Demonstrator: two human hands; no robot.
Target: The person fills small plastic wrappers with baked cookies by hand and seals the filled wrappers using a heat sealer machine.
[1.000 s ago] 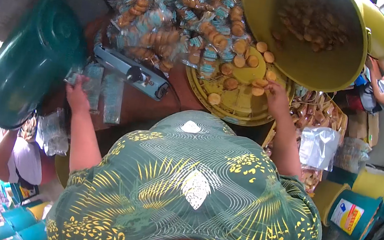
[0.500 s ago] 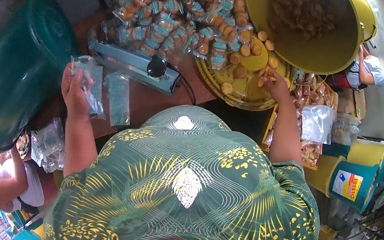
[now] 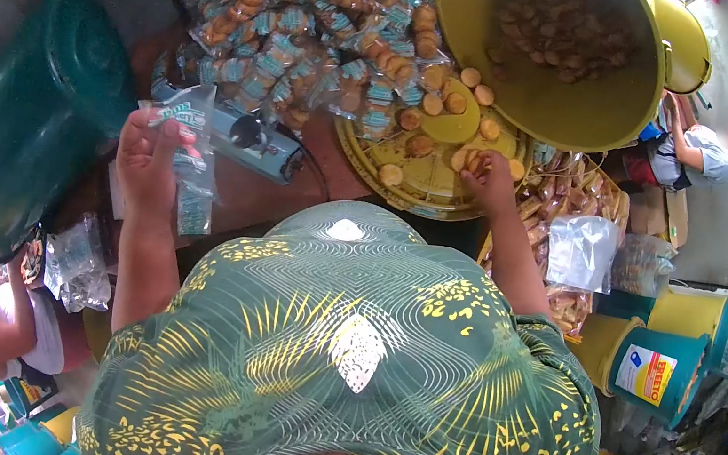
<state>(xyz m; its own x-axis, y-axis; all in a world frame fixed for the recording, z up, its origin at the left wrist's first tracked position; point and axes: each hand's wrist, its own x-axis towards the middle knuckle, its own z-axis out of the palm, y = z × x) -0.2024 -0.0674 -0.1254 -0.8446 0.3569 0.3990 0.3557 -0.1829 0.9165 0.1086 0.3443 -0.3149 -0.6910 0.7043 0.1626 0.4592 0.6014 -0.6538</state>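
My left hand (image 3: pixel 149 157) is closed on a clear plastic bag (image 3: pixel 189 109) with teal print, pinched between thumb and fingers. The bag looks flat and unfilled. More printed bags (image 3: pixel 194 205) lie just below it on the table. Over the yellow lid (image 3: pixel 366 156), my right hand (image 3: pixel 491 186) has its fingers closed around small round biscuits (image 3: pixel 463 159); how many is partly hidden by the fingers. Several loose biscuits (image 3: pixel 420 146) are scattered on that lid.
A blue-grey bag sealer (image 3: pixel 258 146) stands between my hands. Packed biscuits (image 3: pixel 318 39) are heaped behind it. A tilted yellow bucket (image 3: pixel 542 94) holds more biscuits. At left leans a green bucket (image 3: pixel 32 127); a crate of packs (image 3: pixel 569 193) is at right. Two people sit nearby.
The view has shifted slightly. My left hand has raised the bag away from the others and turned it upward. My right hand stays over the lid, now with more biscuit showing at its fingertips.
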